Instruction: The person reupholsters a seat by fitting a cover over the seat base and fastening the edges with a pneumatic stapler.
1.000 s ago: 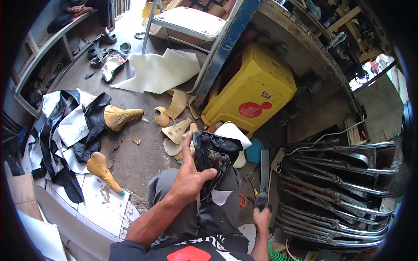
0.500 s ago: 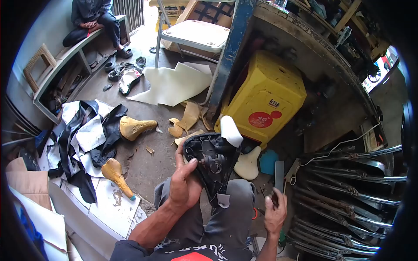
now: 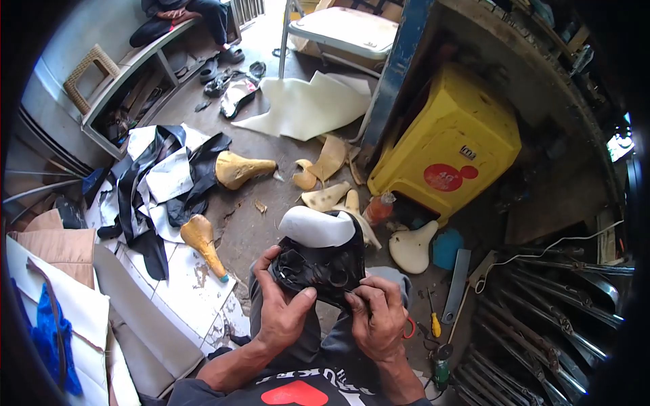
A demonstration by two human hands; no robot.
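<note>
A black bicycle saddle (image 3: 318, 267) is held above my lap, its underside with the clamp and rails facing me. A white flap (image 3: 318, 227) stands up at its far, wide end. My left hand (image 3: 281, 308) is closed round the saddle's left side, thumb on the near edge and fingers behind. My right hand (image 3: 376, 318) is closed in a pinch at the saddle's right near edge. A small thin tip shows at those fingers, but what they grip is mostly hidden.
Yellow saddle shapes (image 3: 244, 169), foam scraps (image 3: 325, 196) and a pale saddle (image 3: 412, 247) lie on the floor. At right are a yellow-handled screwdriver (image 3: 435, 325), a metal strip (image 3: 456, 287) and metal frames (image 3: 542, 318). A yellow plastic stool (image 3: 467, 135) lies tipped. A person (image 3: 186, 17) sits on the bench.
My right hand has come from the right side to the saddle's edge. The saddle has tilted, and its white flap now shows broadly. My view has shifted left and downward.
</note>
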